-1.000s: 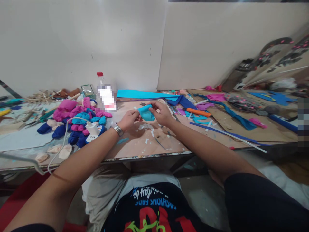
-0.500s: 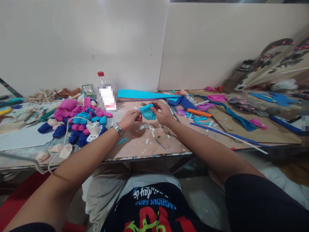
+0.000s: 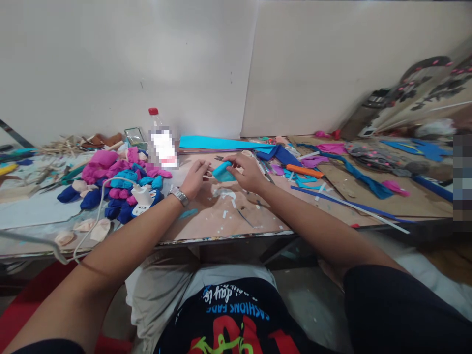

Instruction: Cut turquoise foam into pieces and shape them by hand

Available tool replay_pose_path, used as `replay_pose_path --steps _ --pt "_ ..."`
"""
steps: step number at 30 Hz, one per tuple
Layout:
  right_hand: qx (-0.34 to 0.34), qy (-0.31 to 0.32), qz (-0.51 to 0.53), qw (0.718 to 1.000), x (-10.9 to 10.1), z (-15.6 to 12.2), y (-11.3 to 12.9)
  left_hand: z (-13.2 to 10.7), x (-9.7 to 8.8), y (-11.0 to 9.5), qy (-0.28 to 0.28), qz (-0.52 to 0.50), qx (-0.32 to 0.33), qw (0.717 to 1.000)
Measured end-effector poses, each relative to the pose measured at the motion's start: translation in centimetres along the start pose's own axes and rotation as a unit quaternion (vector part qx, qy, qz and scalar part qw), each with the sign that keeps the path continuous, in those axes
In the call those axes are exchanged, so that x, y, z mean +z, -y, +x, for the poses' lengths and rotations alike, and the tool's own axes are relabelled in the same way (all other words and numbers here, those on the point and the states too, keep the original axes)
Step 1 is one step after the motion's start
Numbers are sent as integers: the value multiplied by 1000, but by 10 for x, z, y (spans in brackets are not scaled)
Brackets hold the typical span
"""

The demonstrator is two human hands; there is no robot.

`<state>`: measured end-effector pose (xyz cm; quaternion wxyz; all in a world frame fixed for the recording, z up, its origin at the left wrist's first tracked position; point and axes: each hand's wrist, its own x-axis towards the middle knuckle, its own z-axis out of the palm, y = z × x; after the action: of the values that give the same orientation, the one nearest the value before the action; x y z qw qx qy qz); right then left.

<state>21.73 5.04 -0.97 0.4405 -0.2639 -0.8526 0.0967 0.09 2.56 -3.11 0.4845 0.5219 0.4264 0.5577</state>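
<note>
A small piece of light-blue fabric (image 3: 221, 172) is pinched between the thumb and fingers of my right hand (image 3: 244, 170), just above the table. To its left is my left hand (image 3: 198, 178), fingers apart and not holding the fabric; a narrow gap separates the two. Below the hands, the worktop (image 3: 214, 221) carries white scraps and glue-like marks. Left of my left wrist lies a heap of gathered fabric pieces (image 3: 101, 169) in magenta, blue and dark blue. The tips of a dark pointed tool (image 3: 219, 158) show behind the fabric.
A red-capped bottle (image 3: 154, 118) stands behind the heap, near a white plug and power strip (image 3: 142, 209) with a cable. An orange cutter (image 3: 304, 170) and blue strips (image 3: 332, 199) lie to the right. A long light-blue sheet (image 3: 221, 143) runs along the wall.
My left hand has let go of the light-blue fabric and shifted slightly left, its fingers opening. In my right hand the fabric has turned and looks more folded.
</note>
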Motion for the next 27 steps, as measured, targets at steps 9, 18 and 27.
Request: replay_pose_path --steps 9,18,27 --pt "-44 86 -14 995 6 -2 6 -4 2 3 153 81 140 975" --pt "16 54 14 998 6 -2 11 -7 1 -3 135 94 142 976" --pt "48 19 35 998 5 -2 15 -5 0 1 123 126 159 971"
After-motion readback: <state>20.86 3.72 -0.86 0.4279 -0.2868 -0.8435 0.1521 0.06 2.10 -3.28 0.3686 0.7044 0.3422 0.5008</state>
